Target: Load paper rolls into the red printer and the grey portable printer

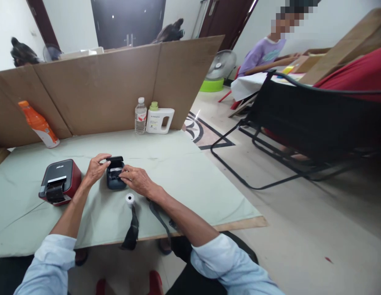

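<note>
A red printer [60, 181] sat at the left. The left hand [95, 169] gripped the small dark printer [115, 173] mid-table, seemingly steadying it, while the right hand [135, 180] pressed fingertips into its open compartment, holding nothing. A paper roll [130, 198] stood nearby.

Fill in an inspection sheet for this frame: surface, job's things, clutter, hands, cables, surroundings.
Surface: table under a pale green cover.
Job's things: small dark printer, lid open; paper roll beside it.
Clutter: red printer, orange bottle, water bottle, white jug.
Hands: left hand on the small printer's side; right hand at its opening.
Cables: black strap hanging over the table edge.
Surroundings: cardboard screen, fan, black chair, another person seated at a far table.
</note>
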Tool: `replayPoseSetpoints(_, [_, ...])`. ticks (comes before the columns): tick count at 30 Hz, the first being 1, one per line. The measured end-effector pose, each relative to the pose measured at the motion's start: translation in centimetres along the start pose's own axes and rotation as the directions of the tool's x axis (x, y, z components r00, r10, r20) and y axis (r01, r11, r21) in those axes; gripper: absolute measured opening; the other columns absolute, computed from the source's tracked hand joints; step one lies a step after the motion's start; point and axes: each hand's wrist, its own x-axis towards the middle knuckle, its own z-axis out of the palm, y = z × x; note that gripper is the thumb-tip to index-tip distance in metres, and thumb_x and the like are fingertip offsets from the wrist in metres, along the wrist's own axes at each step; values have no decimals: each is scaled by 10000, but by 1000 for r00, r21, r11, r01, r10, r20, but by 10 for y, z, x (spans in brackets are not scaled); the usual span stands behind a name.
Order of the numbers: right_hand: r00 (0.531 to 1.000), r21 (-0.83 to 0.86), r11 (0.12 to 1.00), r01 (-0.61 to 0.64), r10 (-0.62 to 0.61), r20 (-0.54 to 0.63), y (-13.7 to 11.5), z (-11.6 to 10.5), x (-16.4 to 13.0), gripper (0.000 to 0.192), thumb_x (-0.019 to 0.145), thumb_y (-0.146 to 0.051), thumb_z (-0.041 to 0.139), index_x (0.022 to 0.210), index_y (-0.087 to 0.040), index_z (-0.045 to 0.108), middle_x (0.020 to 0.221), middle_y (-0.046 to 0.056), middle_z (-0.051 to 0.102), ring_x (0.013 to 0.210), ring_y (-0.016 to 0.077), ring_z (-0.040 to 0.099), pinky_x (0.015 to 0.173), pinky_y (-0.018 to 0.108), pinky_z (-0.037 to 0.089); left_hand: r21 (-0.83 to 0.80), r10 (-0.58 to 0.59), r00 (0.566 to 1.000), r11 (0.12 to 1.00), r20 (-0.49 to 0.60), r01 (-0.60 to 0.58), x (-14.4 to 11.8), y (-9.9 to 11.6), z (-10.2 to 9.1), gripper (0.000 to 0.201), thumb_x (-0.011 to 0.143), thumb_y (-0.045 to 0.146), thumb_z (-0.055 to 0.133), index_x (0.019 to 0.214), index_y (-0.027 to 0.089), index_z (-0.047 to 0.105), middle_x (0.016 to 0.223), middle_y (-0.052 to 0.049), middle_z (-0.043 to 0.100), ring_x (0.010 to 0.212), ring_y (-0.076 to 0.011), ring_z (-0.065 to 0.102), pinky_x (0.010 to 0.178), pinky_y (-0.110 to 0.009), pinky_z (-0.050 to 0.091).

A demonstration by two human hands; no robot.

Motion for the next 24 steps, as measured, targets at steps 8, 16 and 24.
replayPoseSetpoints(8, [999,-13,1000,-23,24,46,-3,-2,0,198,1017,-205,615,1087,-250,794,1137,60,681,938,162,662,751,257,444,216,33,977,973,211,-79,-42,3,-16,340,870,296,624,1161,229,786,1453,-136,616,1319,-304,614,937,-455,627])
replayPoseSetpoints(16, [997,22,998,-63,62,55,-4,-9,-1,286,1011,-267,640,1288,-232,704,1230,92,663,1054,200,669,852,295,510,345,11,944,929,330,-132,-64,12,-25,710,800,396,799,1466,251,601,1600,-170,458,1453,-373,495,1115,-561,513])
replayPoseSetpoints(24, [975,-30,989,-142,145,171,0,-13,-6,620,968,-407,711,1512,-199,496,1402,161,586,1236,288,631,947,385,546,431,54,968,888,244,-158,-75,5,-10,814,760,476,863,1484,239,579,1541,-176,532,1419,-374,539,1164,-536,475])
